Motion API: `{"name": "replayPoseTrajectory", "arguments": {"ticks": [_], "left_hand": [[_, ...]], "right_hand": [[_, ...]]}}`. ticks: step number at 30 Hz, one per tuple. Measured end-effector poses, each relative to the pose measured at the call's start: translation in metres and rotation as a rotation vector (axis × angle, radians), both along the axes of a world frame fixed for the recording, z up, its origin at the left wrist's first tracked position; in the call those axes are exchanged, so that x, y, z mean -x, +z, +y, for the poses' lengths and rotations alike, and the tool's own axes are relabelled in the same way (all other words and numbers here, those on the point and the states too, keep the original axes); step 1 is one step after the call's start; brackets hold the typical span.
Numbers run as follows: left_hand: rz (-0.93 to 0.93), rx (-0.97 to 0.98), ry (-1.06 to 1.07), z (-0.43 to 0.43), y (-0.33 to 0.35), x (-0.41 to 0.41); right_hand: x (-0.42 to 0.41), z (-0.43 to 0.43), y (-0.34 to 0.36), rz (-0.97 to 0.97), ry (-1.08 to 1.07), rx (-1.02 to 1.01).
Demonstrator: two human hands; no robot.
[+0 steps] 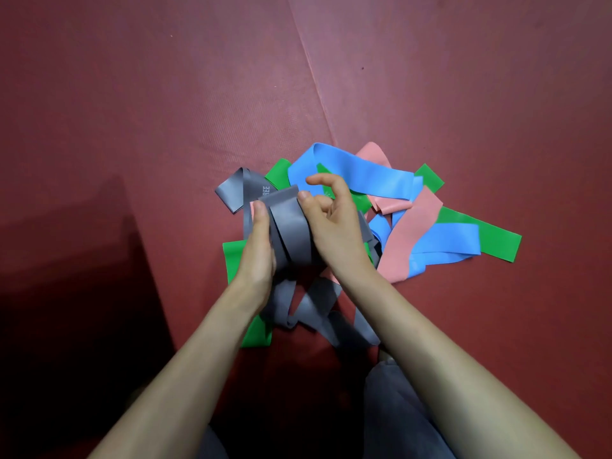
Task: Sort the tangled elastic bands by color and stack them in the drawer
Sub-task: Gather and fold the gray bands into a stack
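A tangle of flat elastic bands lies on the red floor mat [165, 127]. Both hands hold a folded bundle of grey bands [289, 233] above the pile. My left hand [256, 250] grips its left side with the thumb on top. My right hand [328, 223] presses its right side, index finger lifted. More grey band [238, 190] loops out at the upper left, and grey ends [318, 313] hang below my wrists. Blue bands [357, 173], pink bands [410, 233] and green bands [496, 240] lie crossed over each other to the right. No drawer is in view.
A dark shadowed area [66, 276] covers the left and lower left. A seam in the mat [314, 81] runs from the top toward the pile. My knee in grey trousers [390, 402] shows under my right forearm.
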State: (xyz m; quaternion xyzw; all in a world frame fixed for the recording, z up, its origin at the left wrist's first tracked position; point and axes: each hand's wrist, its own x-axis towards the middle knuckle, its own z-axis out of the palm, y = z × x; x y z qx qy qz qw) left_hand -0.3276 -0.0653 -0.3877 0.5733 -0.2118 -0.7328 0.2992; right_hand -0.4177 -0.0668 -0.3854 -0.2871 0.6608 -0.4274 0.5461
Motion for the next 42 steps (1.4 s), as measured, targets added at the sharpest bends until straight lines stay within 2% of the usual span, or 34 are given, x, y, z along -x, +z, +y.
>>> {"name": "replayPoseTrajectory", "arguments": {"ticks": [5, 11, 18, 22, 28, 32, 37, 42], "left_hand": [[-0.039, 0.129, -0.079, 0.0, 0.003, 0.004], [-0.02, 0.162, -0.072, -0.001, 0.004, 0.007], [0.0, 0.163, -0.111, -0.001, 0.004, 0.01], [-0.067, 0.193, -0.164, -0.001, 0.004, 0.008], [-0.101, 0.156, -0.055, -0.004, 0.002, 0.002], [-0.053, 0.21, 0.075, -0.026, 0.013, -0.005], [-0.07, 0.284, 0.07, -0.038, 0.03, -0.006], [-0.049, 0.299, 0.152, -0.046, 0.034, -0.017]], "right_hand": [[-0.002, -0.002, 0.005, -0.041, -0.058, 0.056], [-0.001, -0.004, 0.008, -0.082, -0.111, 0.108], [0.002, -0.004, 0.011, -0.038, -0.076, 0.187], [-0.001, -0.005, 0.006, 0.061, -0.048, 0.213], [-0.005, -0.002, 0.001, 0.046, 0.007, 0.184], [0.0, 0.02, -0.018, -0.024, 0.14, 0.102], [0.01, 0.042, -0.037, 0.245, 0.403, -0.016], [0.019, 0.039, -0.04, 0.252, 0.454, -0.084]]}}
